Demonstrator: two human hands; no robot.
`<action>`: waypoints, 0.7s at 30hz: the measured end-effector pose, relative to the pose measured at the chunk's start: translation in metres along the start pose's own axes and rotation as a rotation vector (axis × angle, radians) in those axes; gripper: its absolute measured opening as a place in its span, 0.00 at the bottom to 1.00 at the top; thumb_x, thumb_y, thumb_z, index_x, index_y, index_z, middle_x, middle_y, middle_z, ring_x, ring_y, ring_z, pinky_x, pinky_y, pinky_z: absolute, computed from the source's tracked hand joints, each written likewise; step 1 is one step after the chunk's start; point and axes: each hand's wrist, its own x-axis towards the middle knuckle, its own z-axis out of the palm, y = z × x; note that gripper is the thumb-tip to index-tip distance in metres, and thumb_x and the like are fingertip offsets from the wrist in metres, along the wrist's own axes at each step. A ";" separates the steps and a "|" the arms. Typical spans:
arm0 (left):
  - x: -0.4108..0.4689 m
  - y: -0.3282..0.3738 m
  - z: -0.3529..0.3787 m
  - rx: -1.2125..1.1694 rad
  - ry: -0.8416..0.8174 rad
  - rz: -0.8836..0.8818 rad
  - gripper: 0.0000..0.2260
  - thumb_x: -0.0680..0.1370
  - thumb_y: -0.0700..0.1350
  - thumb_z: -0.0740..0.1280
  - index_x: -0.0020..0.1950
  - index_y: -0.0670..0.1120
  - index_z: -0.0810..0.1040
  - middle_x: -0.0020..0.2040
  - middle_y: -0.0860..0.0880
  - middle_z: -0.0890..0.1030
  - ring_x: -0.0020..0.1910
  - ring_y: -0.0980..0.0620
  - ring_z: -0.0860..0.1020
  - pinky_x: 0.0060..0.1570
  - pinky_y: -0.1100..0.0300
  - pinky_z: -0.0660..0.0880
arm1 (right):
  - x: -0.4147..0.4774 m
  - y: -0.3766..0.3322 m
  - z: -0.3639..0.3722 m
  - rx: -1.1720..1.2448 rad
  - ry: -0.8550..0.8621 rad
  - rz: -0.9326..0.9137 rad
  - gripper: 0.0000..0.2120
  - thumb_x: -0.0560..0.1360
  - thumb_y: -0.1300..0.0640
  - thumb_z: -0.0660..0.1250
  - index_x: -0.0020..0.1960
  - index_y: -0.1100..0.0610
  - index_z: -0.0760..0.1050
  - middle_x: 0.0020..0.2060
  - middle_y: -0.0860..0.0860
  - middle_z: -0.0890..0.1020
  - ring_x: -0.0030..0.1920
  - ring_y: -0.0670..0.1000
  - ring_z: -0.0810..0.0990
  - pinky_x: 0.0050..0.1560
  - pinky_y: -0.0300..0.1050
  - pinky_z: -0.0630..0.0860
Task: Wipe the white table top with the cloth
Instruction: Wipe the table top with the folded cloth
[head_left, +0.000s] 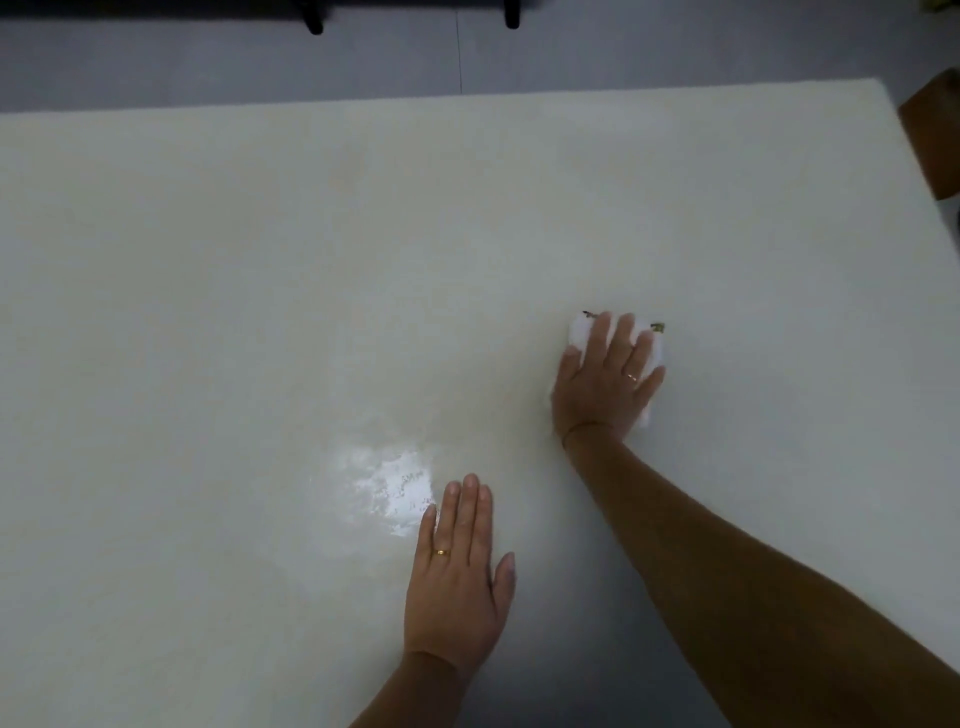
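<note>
The white table top (260, 270) fills most of the view. A small folded white cloth (652, 358) with a greenish mark at its far edge lies on the table right of centre. My right hand (602, 379) lies flat on top of the cloth, fingers spread, pressing it to the surface and hiding most of it. My left hand (457, 577) rests palm down on the table nearer to me, fingers together, holding nothing. A shiny wet-looking patch (384, 483) sits just left of the left hand's fingertips.
Grey floor (208, 67) runs beyond the table's far edge, with two dark furniture legs (314, 21) at the top. A brown wooden object (932, 140) stands off the table's right far corner.
</note>
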 end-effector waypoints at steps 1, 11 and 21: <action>-0.005 -0.002 0.001 0.015 -0.013 0.007 0.29 0.80 0.55 0.52 0.78 0.43 0.55 0.79 0.45 0.57 0.78 0.46 0.53 0.73 0.48 0.52 | -0.017 -0.011 0.006 -0.013 -0.010 -0.066 0.28 0.80 0.46 0.46 0.78 0.52 0.47 0.78 0.53 0.49 0.77 0.58 0.46 0.72 0.63 0.43; 0.026 0.000 -0.009 -0.064 0.102 -0.007 0.27 0.80 0.55 0.53 0.75 0.40 0.63 0.76 0.43 0.63 0.76 0.45 0.60 0.74 0.50 0.56 | 0.066 0.020 -0.016 -0.111 -0.038 -0.545 0.28 0.77 0.45 0.45 0.75 0.54 0.60 0.75 0.55 0.61 0.74 0.59 0.59 0.71 0.63 0.57; 0.105 0.005 -0.027 -0.059 0.057 -0.146 0.28 0.80 0.53 0.52 0.77 0.41 0.59 0.77 0.43 0.60 0.78 0.47 0.54 0.74 0.48 0.53 | 0.052 -0.021 -0.009 -0.135 -0.109 -0.858 0.26 0.78 0.47 0.51 0.74 0.52 0.62 0.74 0.53 0.63 0.74 0.57 0.60 0.70 0.61 0.59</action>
